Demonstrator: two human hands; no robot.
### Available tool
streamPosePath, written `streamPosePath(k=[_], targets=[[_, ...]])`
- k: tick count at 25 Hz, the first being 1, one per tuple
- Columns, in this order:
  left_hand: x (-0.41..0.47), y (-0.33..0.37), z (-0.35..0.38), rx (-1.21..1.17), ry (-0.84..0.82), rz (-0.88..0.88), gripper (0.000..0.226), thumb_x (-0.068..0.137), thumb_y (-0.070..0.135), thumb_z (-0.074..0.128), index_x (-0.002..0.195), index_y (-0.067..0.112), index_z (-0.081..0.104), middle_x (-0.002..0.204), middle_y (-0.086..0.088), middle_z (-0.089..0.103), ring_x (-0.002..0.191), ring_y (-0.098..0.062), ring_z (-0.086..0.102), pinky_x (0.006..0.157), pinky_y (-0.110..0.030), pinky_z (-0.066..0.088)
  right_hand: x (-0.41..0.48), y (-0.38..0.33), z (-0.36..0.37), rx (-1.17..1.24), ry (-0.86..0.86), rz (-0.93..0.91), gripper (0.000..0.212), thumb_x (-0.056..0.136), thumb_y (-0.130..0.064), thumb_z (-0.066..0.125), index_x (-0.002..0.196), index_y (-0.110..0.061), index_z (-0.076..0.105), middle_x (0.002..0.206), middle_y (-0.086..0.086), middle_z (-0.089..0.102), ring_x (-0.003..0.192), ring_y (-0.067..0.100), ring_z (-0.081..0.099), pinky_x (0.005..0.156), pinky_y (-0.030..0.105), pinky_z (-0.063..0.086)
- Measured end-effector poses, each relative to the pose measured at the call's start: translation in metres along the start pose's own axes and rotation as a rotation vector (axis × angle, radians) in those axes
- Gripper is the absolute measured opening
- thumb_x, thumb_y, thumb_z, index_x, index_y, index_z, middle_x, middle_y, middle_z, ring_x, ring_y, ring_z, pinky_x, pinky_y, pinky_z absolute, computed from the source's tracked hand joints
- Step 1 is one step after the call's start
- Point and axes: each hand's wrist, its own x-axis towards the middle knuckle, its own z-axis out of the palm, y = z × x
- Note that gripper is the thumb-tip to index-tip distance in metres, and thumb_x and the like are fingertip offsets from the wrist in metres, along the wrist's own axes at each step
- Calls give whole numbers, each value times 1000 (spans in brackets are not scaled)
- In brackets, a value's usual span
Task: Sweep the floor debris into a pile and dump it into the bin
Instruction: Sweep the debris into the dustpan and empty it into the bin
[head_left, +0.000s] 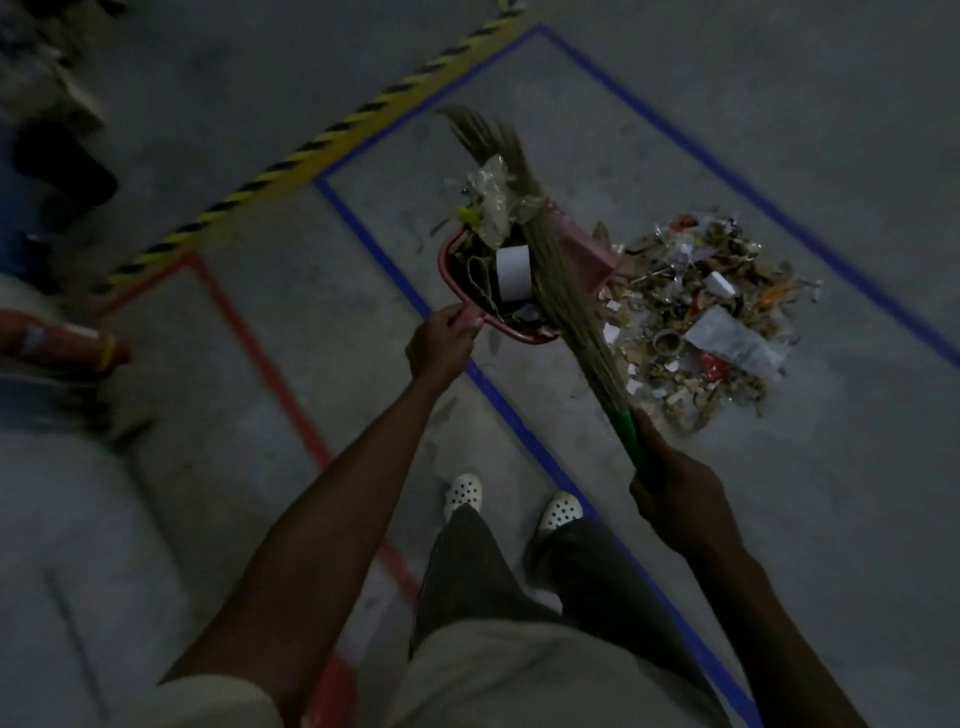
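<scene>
Now dustpan (443, 255) in left fingers (460, 325), broom (563, 301) in right fingers (649, 441).

No text, label, brand or number is legible anywhere.

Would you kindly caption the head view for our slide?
Left hand holds a loaded dustpan, right hand the broom, beside the debris pile.

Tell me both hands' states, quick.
Left hand: grips the red dustpan by its handle.
Right hand: grips the broom by its green handle.
</scene>
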Motion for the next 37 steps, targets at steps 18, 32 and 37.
streamPosePath(k=[18, 32, 37], targets=[[-337, -255, -111, -369, 632, -548, 41, 78, 67, 60, 109, 41, 65, 96, 6, 72, 90, -18, 67, 78, -44, 56, -90, -109, 70, -270, -479, -714, 97, 84, -10, 72, 155, -41, 13, 94, -1, 63, 72, 18, 60, 59, 31, 50], [-526, -275, -83, -480, 1009, -989, 41, 81, 46, 66, 114, 21, 72, 102, 0, 73, 96, -19, 65, 79, -27, 46, -131, -174, 153, -526, -816, -1037, 79, 96, -18, 63, 159, -32, 17, 90, -9, 54, 71, 5, 56, 56, 11, 42], [-537, -264, -59, -489, 1135, -1178, 36, 84, 37, 72, 114, 16, 71, 104, 2, 71, 100, -16, 63, 85, -28, 44, -107, -182, 175, -546, -952, -1172, 89, 92, -16, 68, 159, -36, 11, 83, -6, 55, 69, 8, 57, 61, 23, 51]])
